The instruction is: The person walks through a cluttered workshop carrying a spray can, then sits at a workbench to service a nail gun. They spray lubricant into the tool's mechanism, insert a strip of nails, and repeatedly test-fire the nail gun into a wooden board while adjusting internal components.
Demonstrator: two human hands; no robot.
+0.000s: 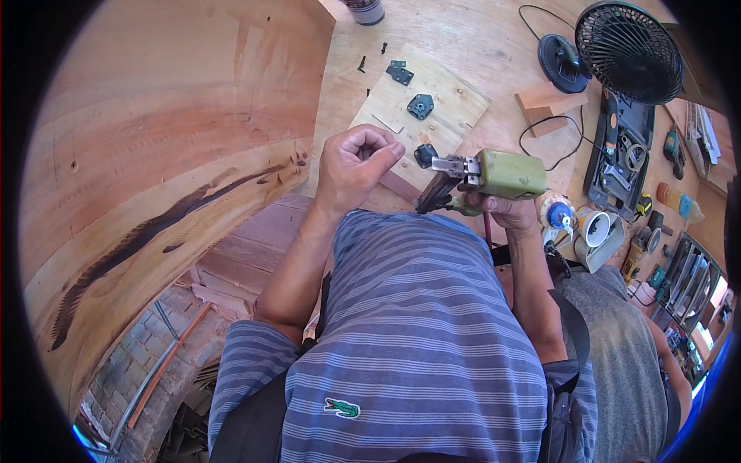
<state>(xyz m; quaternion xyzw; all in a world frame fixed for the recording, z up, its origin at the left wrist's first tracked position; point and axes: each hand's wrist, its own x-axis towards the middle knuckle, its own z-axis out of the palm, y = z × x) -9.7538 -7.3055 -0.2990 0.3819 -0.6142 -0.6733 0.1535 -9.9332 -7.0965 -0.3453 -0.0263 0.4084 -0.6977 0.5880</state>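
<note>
Right hand (505,210) gripped green pneumatic stapler (494,176), nose pointing to 9 o'clock, held above bench (478,46) edge, close to chest. Left hand (356,168) just beside nose, fingers (378,153) curled shut, pinching something too small to tell. I judged step as loading or clearing nose; next move called for fine finger work at nose. Small plywood offcut (432,100) with black hinge parts (421,106) lay at 12 o'clock. Big wood panel (170,154) closed off 9 o'clock; fan (629,50), tool clutter crowded 2 o'clock. Open room only toward 12.
</note>
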